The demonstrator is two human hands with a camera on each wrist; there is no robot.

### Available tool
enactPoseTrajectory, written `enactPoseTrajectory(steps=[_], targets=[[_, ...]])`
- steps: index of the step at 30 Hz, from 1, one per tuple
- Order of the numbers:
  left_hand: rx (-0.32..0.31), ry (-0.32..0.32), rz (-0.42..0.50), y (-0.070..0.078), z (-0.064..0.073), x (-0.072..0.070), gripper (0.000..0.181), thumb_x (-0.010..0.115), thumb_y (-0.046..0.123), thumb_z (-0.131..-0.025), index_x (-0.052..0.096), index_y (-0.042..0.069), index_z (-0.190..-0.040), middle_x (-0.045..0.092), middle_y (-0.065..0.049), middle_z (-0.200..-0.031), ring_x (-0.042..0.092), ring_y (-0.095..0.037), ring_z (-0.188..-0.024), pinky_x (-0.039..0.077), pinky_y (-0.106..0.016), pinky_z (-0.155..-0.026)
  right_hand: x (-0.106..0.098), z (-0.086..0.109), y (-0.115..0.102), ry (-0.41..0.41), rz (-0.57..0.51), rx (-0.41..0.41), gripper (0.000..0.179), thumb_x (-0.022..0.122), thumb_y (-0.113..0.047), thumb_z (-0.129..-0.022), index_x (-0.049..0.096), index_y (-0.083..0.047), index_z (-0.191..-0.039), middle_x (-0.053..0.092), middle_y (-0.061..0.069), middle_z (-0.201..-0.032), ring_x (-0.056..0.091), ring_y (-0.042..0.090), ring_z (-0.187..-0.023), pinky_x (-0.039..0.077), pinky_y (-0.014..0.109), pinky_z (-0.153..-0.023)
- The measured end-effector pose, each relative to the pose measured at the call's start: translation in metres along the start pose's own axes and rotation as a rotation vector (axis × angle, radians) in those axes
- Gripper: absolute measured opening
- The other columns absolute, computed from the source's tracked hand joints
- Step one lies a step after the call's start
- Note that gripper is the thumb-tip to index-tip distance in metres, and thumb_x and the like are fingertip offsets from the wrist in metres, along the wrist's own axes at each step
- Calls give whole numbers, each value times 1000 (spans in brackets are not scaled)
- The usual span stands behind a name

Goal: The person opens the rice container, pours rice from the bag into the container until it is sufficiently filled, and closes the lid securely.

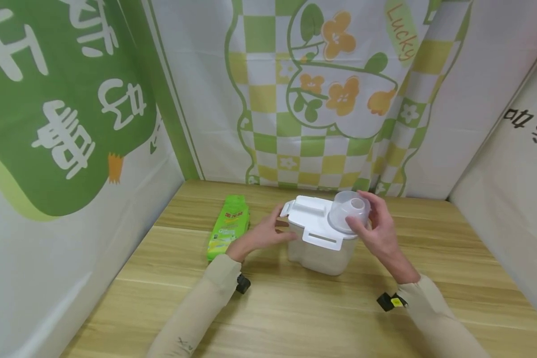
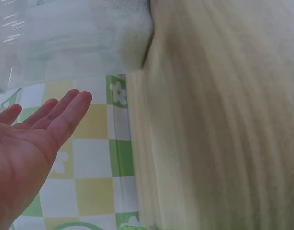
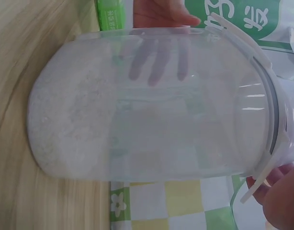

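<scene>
A clear storage container (image 1: 322,258) with a white lid (image 1: 306,213) stands upright on the table, its lower part filled with white, rice-like grains (image 3: 73,110). On the lid's right end sits a clear plastic cup (image 1: 343,209). My right hand (image 1: 380,223) grips this cup, thumb in front and fingers behind. At the container's left side is my left hand (image 1: 268,232), fingers extended and nothing held; in the left wrist view its palm (image 2: 27,148) faces up beside the clear wall. Whether its fingertips touch the wall I cannot tell. White side clips (image 1: 322,240) stick out from the lid.
A green printed bag (image 1: 229,226) lies on the wooden table (image 1: 286,313), left of the container. Printed cloth (image 1: 268,114) hangs behind the table, with more cloth walls at left and right.
</scene>
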State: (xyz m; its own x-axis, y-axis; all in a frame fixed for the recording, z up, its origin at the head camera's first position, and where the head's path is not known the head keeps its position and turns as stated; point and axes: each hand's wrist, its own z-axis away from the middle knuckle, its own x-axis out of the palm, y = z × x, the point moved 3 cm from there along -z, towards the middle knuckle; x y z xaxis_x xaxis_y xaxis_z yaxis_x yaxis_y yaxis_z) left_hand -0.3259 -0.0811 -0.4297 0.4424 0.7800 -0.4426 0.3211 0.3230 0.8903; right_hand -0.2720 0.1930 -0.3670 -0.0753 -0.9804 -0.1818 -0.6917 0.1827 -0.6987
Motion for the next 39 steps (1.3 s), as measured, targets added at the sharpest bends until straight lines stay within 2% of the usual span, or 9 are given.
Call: enactPoseTrajectory(steps=[7, 12, 20, 24, 27, 30, 34, 37, 39], targets=[[21, -10, -4, 1, 1, -4, 94, 75, 40, -86, 14, 22, -154, 33, -11, -155, 49, -38, -132, 52, -44, -99, -3, 8, 7, -33, 45, 75, 71, 69, 12, -79, 36, 4, -141, 50, 0, -130, 53, 5, -115, 45, 12, -99], [56, 0, -17, 4, 0, -8, 108, 75, 49, -82, 5, 15, -156, 31, -19, -152, 45, -40, -135, 51, -44, -100, -5, 14, 13, -68, 46, 171, 81, 70, 9, -80, 28, -4, -148, 47, -7, -130, 49, 5, -117, 43, 11, -95], [77, 32, -21, 18, 1, -12, 106, 76, 52, -80, 12, 17, -156, 19, -14, -161, 33, -36, -143, 43, -51, -108, -7, 22, 23, -146, 67, 241, 89, 72, 3, -80, 22, -12, -152, 42, -1, -137, 45, 5, -120, 35, 19, -101], [121, 47, -68, 26, 1, -12, 108, 71, 65, -77, 15, 15, -156, 24, -16, -158, 36, -35, -141, 40, -52, -111, -7, 27, 29, -170, 18, 271, 90, 70, 3, -82, 17, -13, -154, 38, 0, -141, 43, 3, -122, 34, 12, -101], [161, 63, -87, 33, 1, -10, 109, 68, 70, -76, 18, 14, -155, 30, -17, -153, 39, -36, -137, 39, -53, -111, -8, 32, 34, -198, -38, 303, 91, 67, 4, -85, 13, -19, -155, 38, 5, -143, 44, 2, -123, 40, 10, -98], [203, 79, -112, 38, 1, -10, 112, 66, 73, -75, 20, 10, -154, 35, -18, -148, 41, -35, -134, 39, -54, -111, -9, 38, 39, -237, -47, 340, 93, 65, 2, -89, 8, -27, -157, 34, 11, -148, 44, 1, -126, 45, 11, -95], [243, 98, -145, 43, 0, -9, 115, 61, 80, -73, 22, 7, -153, 40, -17, -143, 45, -32, -129, 39, -53, -110, -8, 43, 43, -295, -35, 390, 96, 62, -4, -93, -3, -34, -157, 17, 15, -161, 35, 27, -142, 45, 12, -95], [242, 112, -167, 44, 1, -8, 109, 65, 75, -74, 25, 10, -152, 40, -15, -144, 45, -31, -129, 40, -54, -109, -8, 48, 45, -342, 34, 439, 88, 60, -11, -97, -1, -24, -159, 15, 19, -162, 26, 45, -144, 47, 32, -104], [224, 115, -199, 45, 1, -6, 103, 70, 67, -77, 25, 13, -153, 36, -12, -150, 41, -31, -135, 37, -55, -111, -8, 52, 47, -381, 86, 462, 79, 58, -15, -99, 5, -13, -158, 20, 22, -161, 27, 47, -144, 44, 47, -107]])
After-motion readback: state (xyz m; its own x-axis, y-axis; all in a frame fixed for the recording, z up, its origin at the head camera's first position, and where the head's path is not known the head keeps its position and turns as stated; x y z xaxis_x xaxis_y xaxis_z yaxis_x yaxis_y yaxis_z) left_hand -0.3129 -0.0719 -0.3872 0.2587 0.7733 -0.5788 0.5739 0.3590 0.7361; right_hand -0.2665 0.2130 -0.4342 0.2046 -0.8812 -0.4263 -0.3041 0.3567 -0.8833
